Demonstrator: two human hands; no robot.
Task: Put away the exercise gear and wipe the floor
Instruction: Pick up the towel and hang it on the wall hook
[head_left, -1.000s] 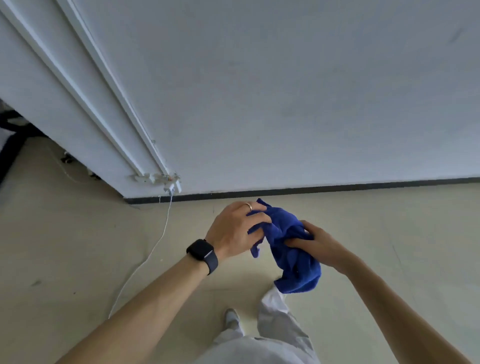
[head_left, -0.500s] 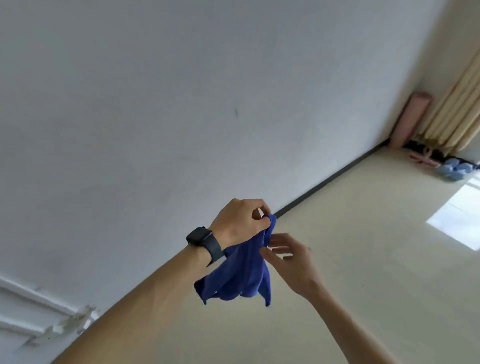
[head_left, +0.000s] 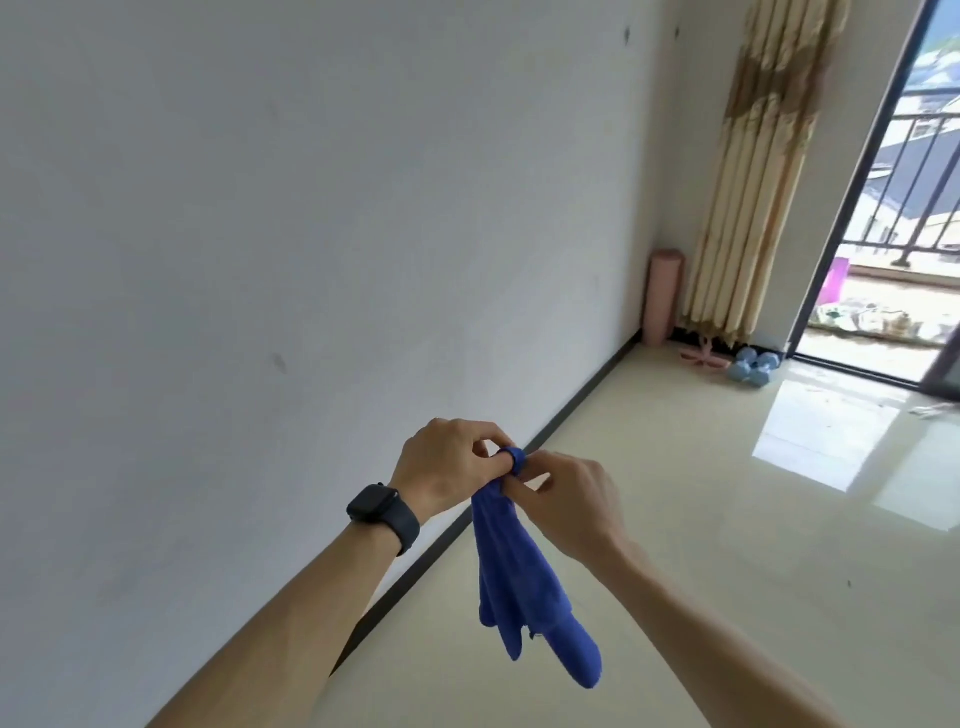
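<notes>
The blue cloth (head_left: 524, 566) hangs in the air in front of the person, near the middle of the view and above the pale glossy floor (head_left: 727, 519), its top corner gathered where the two hands meet and the rest falling in loose folds and two drooping tails. It looks soft, limp and light, a fleecy or microfibre rag with no stiffness at all, so it will drape from whatever point holds it and bunch rather than slide; a corner or an edge pinch is enough to carry it, and a flat palm over a folded pad would likely suit wiping better. The left hand (head_left: 447, 462), with a dark watch (head_left: 383, 510) on the wrist, has its fingers (head_left: 485, 441) curled and pinching the top corner; the right hand (head_left: 566, 499) pinches the cloth just below, thumb and forefinger pressed together on the fabric. Further off, along the white wall (head_left: 311, 234), a dark skirting line runs to the far corner, where a pink rolled mat (head_left: 662, 296) stands upright beside the curtain (head_left: 758, 171), with a small pink item and blue dumbbells (head_left: 753, 366) on the floor near it, by the open balcony door (head_left: 878, 171).
</notes>
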